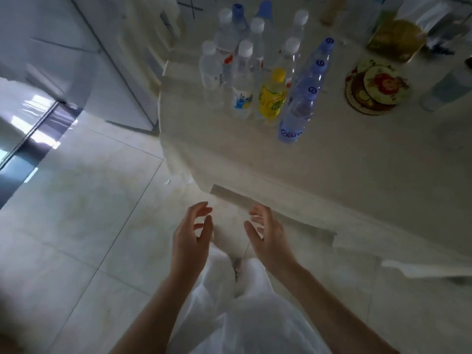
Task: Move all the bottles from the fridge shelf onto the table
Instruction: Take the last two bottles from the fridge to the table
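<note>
Several bottles stand in a cluster on the white table [319, 159], near its left end. Among them are clear bottles with white caps [242, 80], a yellow bottle [272, 97] and blue-capped bottles [297, 116] in a row on the right of the cluster. My left hand [190, 233] and my right hand [265, 233] hang in front of me, below the table's near edge and over the floor. They face each other with fingers loosely spread and hold nothing. No fridge shelf shows.
Round patterned coasters [375, 85] lie on the table right of the bottles, with a yellow-filled container [396, 39] and a bluish cup [447, 88] beyond. A white cabinet or appliance [84, 54] stands at the upper left. Pale floor tiles [89, 200] spread to the left.
</note>
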{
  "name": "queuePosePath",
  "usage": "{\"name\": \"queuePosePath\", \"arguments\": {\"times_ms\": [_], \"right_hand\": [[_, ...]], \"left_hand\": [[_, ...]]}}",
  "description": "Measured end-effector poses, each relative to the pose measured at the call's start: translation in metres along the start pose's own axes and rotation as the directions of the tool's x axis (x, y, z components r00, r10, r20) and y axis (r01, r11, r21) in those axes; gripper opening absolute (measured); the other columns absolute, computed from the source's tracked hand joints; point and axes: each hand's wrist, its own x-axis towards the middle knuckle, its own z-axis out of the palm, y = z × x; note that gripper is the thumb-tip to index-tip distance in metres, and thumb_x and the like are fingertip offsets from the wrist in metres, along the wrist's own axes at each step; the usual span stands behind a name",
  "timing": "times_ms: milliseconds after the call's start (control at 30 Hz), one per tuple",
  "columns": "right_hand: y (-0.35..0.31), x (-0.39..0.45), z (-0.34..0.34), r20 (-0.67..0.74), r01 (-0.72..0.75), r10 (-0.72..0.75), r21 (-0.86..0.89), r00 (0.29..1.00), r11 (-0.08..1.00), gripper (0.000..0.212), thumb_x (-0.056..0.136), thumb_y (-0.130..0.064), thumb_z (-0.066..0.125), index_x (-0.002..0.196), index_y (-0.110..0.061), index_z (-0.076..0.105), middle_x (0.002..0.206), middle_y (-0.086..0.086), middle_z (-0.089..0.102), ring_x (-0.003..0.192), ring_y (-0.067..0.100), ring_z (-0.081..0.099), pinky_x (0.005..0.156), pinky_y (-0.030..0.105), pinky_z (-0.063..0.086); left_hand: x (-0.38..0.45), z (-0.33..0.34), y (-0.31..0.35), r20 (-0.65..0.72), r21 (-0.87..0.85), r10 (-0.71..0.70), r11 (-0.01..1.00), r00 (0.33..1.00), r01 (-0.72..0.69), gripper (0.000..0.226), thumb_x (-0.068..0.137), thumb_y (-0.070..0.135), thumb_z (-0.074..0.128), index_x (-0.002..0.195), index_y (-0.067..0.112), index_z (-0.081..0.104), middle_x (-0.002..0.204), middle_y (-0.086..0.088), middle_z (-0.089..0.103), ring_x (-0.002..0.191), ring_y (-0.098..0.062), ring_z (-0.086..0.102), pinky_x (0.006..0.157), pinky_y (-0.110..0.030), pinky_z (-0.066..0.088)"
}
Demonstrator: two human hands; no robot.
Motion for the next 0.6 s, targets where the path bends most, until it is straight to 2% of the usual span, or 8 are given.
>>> {"name": "queuePosePath", "arguments": {"times_ms": [100,200,267,367,600], "right_hand": [[-0.011,-0.016,0.014,0.095,0.050,-0.048,-0.014,0.994,0.999,0.041,0.095,-0.034,0.052,0.133,-0.019,0.043,0.126,-0.002,0.056,0.112,0.012,0.055,0.099,0.039,0.048],[-0.028,-0.023,0.032,0.165,0.102,-0.094,-0.042,0.982,0.994,0.049,0.090,-0.041,0.048,0.133,-0.019,0.042,0.124,-0.001,0.057,0.109,0.015,0.057,0.097,0.040,0.048],[-0.038,-0.026,0.047,0.209,0.131,-0.119,-0.044,0.971,0.990,0.046,0.090,-0.038,0.050,0.132,-0.019,0.043,0.122,-0.001,0.057,0.108,0.015,0.058,0.097,0.040,0.049],[-0.055,-0.033,0.074,0.274,0.168,-0.150,-0.043,0.950,0.985,0.040,0.094,-0.028,0.054,0.132,-0.021,0.043,0.121,-0.003,0.057,0.108,0.013,0.057,0.097,0.038,0.048],[-0.098,-0.059,0.149,0.392,0.240,-0.204,-0.043,0.897,0.970,0.042,0.093,-0.027,0.058,0.131,-0.021,0.043,0.121,-0.004,0.057,0.108,0.010,0.056,0.097,0.033,0.049]], "left_hand": [[-0.023,-0.030,-0.007,-0.139,0.004,-0.035,0.999,0.990,0.036,0.025,0.095,0.009,0.056,0.119,0.017,0.057,0.105,0.017,0.063,0.099,0.011,0.060,0.078,-0.007,0.049],[-0.043,-0.056,-0.015,-0.242,0.013,-0.049,0.998,0.969,0.054,0.025,0.094,0.008,0.057,0.118,0.014,0.057,0.103,0.013,0.065,0.096,0.010,0.061,0.077,-0.008,0.050],[-0.060,-0.070,-0.023,-0.290,0.001,-0.084,0.996,0.953,0.089,0.024,0.093,0.008,0.058,0.117,0.014,0.058,0.102,0.010,0.067,0.094,0.006,0.063,0.076,-0.009,0.052],[-0.088,-0.089,-0.043,-0.329,-0.034,-0.162,0.987,0.930,0.160,0.022,0.093,0.009,0.059,0.114,0.015,0.060,0.100,0.010,0.068,0.093,0.001,0.066,0.075,-0.012,0.054],[-0.133,-0.157,-0.094,-0.375,-0.118,-0.324,0.946,0.868,0.302,0.023,0.092,0.006,0.059,0.105,0.025,0.062,0.097,0.011,0.070,0.090,0.000,0.067,0.071,-0.014,0.054]]}}
